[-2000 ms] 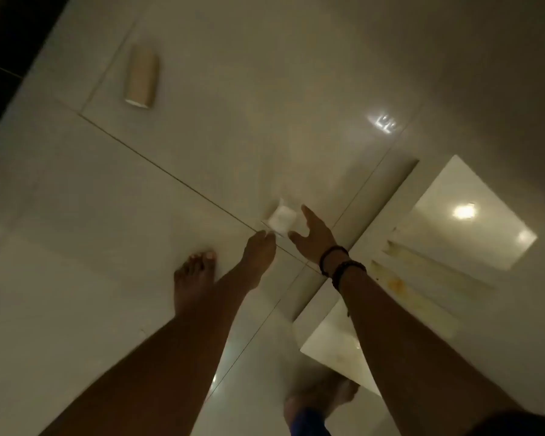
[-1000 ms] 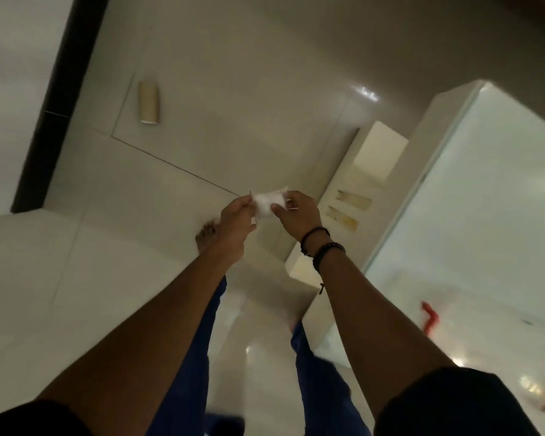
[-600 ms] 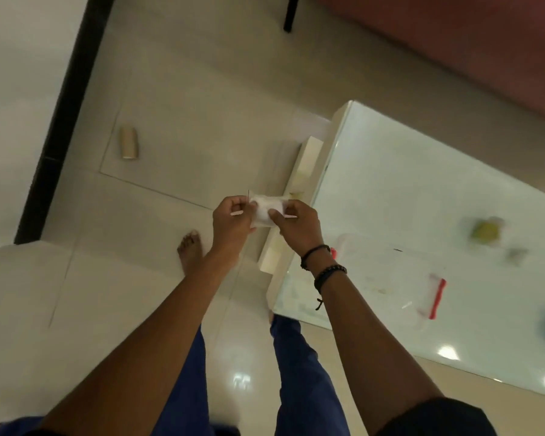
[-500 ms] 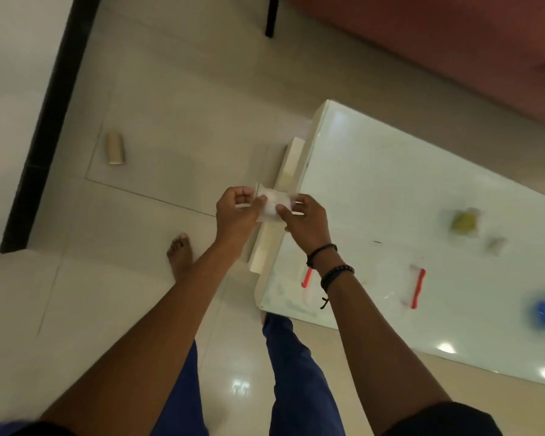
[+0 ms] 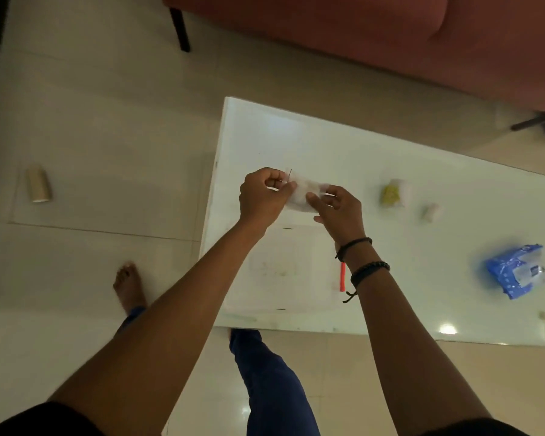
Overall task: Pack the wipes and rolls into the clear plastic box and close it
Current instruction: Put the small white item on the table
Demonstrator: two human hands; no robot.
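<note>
Both hands hold a small white packet [image 5: 306,193] over the left part of the white table [image 5: 453,190]. My left hand [image 5: 263,196] pinches its left end and my right hand [image 5: 339,212] grips its right end. Under my arms a clear plastic box [image 5: 283,269] with a red clip [image 5: 342,276] rests on the table; whether its lid is on I cannot tell. A yellow and white pack [image 5: 394,193], a small white roll [image 5: 431,213] and a blue wipes pack [image 5: 513,272] lie further right. A cardboard roll [image 5: 38,188] lies on the floor at the left.
A red sofa [image 5: 390,33] with black legs stands beyond the table. My bare foot [image 5: 128,286] and blue-trousered legs stand on the tiled floor by the table's near left corner.
I picked the white packet up from the floor, stood up, and brought it in both hands over the table. The view has swung right to show the table and its items.
</note>
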